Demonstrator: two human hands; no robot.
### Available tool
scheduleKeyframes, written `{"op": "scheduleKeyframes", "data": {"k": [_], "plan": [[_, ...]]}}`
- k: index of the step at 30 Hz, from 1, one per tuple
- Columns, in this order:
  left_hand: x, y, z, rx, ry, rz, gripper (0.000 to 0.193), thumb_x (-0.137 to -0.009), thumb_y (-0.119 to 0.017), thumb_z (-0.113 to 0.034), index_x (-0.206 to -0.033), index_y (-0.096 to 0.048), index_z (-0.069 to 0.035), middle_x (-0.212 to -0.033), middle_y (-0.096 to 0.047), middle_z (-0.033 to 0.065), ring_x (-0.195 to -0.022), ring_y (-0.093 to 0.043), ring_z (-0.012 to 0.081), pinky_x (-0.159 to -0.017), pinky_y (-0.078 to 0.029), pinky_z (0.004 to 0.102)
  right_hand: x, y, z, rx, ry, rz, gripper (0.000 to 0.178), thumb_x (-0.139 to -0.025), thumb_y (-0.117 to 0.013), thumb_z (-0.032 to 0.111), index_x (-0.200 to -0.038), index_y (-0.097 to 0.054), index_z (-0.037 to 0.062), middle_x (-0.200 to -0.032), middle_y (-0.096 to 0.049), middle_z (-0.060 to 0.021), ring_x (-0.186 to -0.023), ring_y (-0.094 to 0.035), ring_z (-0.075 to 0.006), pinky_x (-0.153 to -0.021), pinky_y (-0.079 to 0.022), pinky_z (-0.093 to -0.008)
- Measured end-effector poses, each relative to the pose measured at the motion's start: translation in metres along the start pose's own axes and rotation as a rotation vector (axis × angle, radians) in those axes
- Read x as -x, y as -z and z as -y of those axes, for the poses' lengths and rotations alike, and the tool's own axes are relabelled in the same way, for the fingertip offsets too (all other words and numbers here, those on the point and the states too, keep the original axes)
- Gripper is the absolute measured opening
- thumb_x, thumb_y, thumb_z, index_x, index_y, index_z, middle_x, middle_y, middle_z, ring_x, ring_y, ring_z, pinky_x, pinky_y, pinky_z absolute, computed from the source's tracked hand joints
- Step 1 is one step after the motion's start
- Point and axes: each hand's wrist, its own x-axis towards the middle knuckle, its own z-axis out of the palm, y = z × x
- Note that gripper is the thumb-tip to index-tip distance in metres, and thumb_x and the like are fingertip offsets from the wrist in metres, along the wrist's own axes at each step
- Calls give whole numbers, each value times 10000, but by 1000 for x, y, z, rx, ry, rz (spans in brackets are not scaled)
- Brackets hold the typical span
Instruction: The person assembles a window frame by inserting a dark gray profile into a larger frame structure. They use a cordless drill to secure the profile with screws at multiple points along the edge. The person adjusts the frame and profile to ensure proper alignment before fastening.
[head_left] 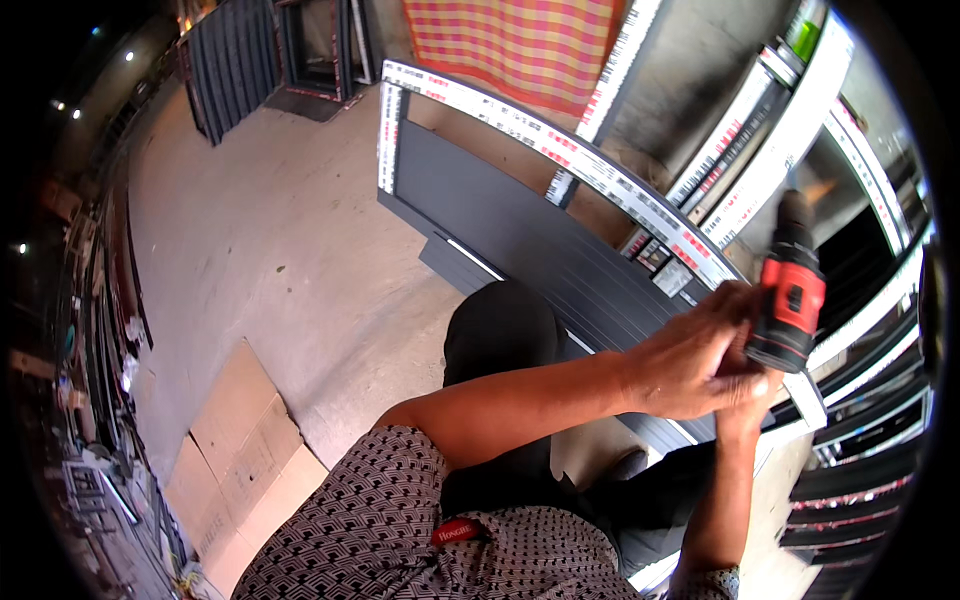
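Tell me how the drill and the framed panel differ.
Colour: the drill is red and black, while the framed panel is dark grey, edged with largely white strips.
Shape: the drill is compact with a tapering front; the framed panel is long, broad and flat.
Pose: the drill's front points toward the picture's top; the framed panel slopes from upper left to lower right.
Shared: both combine dark surfaces with some red.

Right hand point(746, 390) wrapped round a red-and-black drill point(793, 298), left hand point(690, 350) right up against that grip, a white-faced frame point(520, 125) with dark panel point(490, 205) leftward of it, checked cloth point(520, 45) farther beyond, cardboard point(240, 450) lying well off left
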Motion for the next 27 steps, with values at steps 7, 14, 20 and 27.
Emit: {"op": "scheduleKeyframes", "data": {"k": [7,14,20,27], "plan": [[18,65,22,545,338,-585,577,-918,-779,-103,-1398,-469,-24,-1242,-591,91,-1181,-597,184,-1047,-482,358,-34,-110,19,202,253,413,572,-866,-712,82,-1414,-561,23,-1337,-604,-197,-1206,-592,-342,-1055,-463,-433],[34,161,27,400,535,-993,334,-1015,-726,-361,-1126,-659,-53,-989,-665,11,-872,-606,76,-765,-520,258,-82,-172,40,24,516,642,554,-846,-773,87,-1362,-611,-34,-1298,-632,-211,-1127,-628,-378,-991,-500,-430],[61,223,25,240,578,-1172,295,-1031,-700,-356,-1070,-633,-71,-919,-686,53,-698,-593,108,-621,-490,276,-142,-216,-47,492,473,394,516,-955,-728,297,-1336,-617,-32,-1274,-615,-242,-1180,-591,-431,-995,-504,-454],[136,272,34,-11,585,-1243,256,-1035,-699,-294,-1151,-642,-73,-964,-686,71,-716,-591,99,-623,-497,271,-173,-234,-97,789,411,550,578,-971,-677,487,-1299,-621,14,-1223,-629,-229,-1175,-594,-424,-962,-519,-507]]}}
